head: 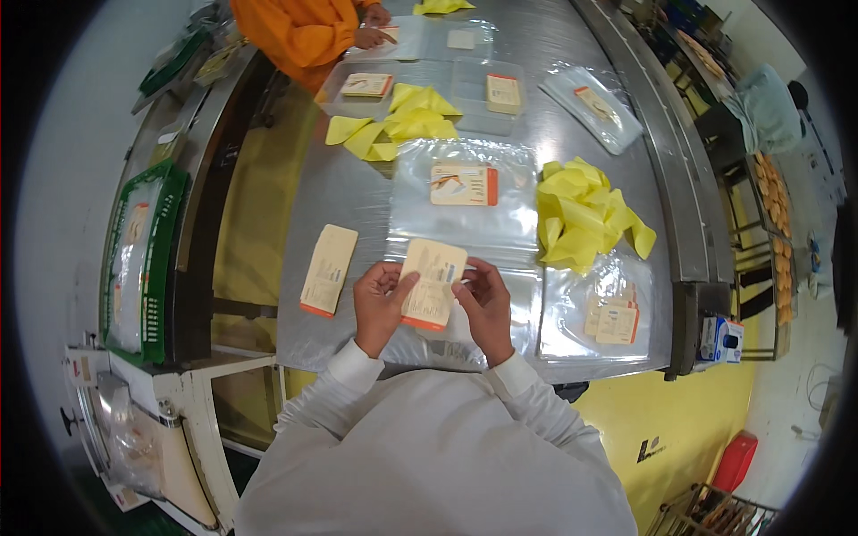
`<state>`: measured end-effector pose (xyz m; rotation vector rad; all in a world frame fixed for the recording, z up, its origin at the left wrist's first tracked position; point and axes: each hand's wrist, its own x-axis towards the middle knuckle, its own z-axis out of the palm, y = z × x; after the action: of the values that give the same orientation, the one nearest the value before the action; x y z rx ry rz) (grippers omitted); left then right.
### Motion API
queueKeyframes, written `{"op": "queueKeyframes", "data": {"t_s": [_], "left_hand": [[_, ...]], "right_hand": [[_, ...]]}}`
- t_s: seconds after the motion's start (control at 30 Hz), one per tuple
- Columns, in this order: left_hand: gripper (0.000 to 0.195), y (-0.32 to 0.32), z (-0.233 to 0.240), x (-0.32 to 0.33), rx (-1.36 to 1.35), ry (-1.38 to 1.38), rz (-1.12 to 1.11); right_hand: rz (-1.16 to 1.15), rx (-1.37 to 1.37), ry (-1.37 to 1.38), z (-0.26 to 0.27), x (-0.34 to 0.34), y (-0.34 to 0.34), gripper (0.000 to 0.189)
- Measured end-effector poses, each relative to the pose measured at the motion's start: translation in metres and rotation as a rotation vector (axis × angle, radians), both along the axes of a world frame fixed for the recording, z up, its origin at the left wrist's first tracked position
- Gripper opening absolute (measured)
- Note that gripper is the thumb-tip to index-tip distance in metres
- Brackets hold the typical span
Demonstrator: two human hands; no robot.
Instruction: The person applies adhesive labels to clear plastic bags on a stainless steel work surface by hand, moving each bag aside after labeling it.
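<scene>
Between my two hands is a printed label sticker (434,285) with rounded corners and an orange band at its lower edge. My left hand (381,301) grips its left side with the thumb on top. On its right edge, my right hand (486,301) pinches with thumb and fingers. Beneath them lie clear plastic bags (462,231), the upper one bearing a label with a picture (462,186). To the left rests a stack of similar labels (328,271). More labels (617,323) sit at the right on another pile of clear bags (563,321).
Crumpled yellow backing paper (583,214) lies right of the bags, with more yellow paper (415,117) farther up. Clear plastic tubs (456,120) hold label stacks. Across the steel table (322,194), a person in an orange sleeve (301,33) works. A green crate (164,201) stands left.
</scene>
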<state>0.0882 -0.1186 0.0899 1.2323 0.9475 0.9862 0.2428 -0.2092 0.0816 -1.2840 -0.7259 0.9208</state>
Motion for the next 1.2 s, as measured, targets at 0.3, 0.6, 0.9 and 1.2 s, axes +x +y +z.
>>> {"op": "queueKeyframes", "data": {"t_s": [0.3, 0.6, 0.9, 1.2], "left_hand": [[0.021, -0.027, 0.007, 0.02, -0.215, -0.081, -0.177], [0.015, -0.033, -0.015, 0.018, -0.078, 0.221, -0.153], [0.017, -0.039, -0.015, 0.024, -0.101, 0.157, -0.058], [0.016, -0.047, -0.02, 0.021, -0.089, 0.172, -0.031]], "right_hand": [[-0.312, -0.065, 0.061, -0.016, 0.018, -0.006, 0.026], [-0.45, -0.02, -0.227, -0.018, 0.008, -0.013, 0.028], [-0.449, 0.002, -0.758, -0.028, 0.007, -0.019, 0.04], [-0.448, 0.021, -0.85, -0.045, 0.003, -0.021, 0.039]]}}
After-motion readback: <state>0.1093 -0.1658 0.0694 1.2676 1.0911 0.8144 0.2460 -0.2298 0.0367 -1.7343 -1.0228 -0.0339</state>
